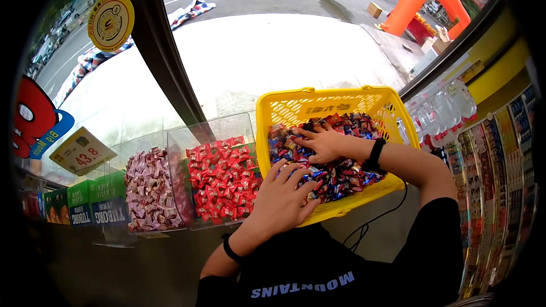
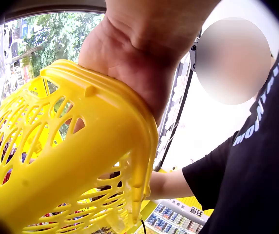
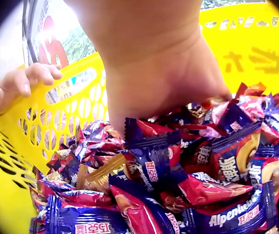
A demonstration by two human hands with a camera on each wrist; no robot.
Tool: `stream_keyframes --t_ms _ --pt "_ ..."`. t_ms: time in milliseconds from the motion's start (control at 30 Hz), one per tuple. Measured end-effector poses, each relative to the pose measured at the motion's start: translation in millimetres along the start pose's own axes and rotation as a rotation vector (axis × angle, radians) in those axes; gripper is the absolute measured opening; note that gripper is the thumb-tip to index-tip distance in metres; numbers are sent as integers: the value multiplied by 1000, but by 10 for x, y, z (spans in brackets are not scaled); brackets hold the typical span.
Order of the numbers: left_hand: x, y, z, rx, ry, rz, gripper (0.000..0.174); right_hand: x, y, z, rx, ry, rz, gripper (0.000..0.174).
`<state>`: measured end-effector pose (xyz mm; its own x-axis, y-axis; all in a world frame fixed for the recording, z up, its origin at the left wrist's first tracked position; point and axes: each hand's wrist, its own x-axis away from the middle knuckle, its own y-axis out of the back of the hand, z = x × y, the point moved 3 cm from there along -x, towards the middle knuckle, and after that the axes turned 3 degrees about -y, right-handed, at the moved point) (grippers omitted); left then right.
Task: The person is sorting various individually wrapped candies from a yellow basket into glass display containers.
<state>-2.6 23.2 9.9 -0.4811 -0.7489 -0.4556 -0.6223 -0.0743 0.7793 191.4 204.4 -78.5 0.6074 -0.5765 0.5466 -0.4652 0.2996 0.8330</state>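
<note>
A yellow basket holds a heap of wrapped candies in dark blue and red wrappers. My right hand lies spread on top of the heap, its fingers touching the candies. In the right wrist view, the right hand hides its own fingertips. My left hand rests over the basket's near left corner with fingers spread apart. Its heel lies against the rim in the left wrist view, while the right wrist view shows its fingertips bent over the edge.
Left of the basket stand clear bins of red-wrapped candies and pale pink-wrapped candies. A price card and green Tuborg boxes stand farther left. Bottles and a packed display rack are to the right. A black cable hangs below.
</note>
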Motion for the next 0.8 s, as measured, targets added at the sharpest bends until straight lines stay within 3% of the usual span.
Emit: stream_keyframes --t_ms 233,367,567,600,733,800 --pt "-6 -8 -2 0 9 -1 35 130 -42 19 -16 259 -31 80" --pt "-8 -4 -5 2 14 8 35 203 50 73 -40 208 10 79" --pt "-21 2 -1 11 19 2 34 382 198 -88 -188 142 -221 86" --pt "-24 4 -3 10 24 -1 34 417 193 -182 -159 90 -258 88" --pt "-30 -1 -13 9 37 4 34 541 246 -455 -169 -415 -20 97" --pt "-34 -6 -15 1 42 9 34 502 29 -571 -247 -396 -53 98"
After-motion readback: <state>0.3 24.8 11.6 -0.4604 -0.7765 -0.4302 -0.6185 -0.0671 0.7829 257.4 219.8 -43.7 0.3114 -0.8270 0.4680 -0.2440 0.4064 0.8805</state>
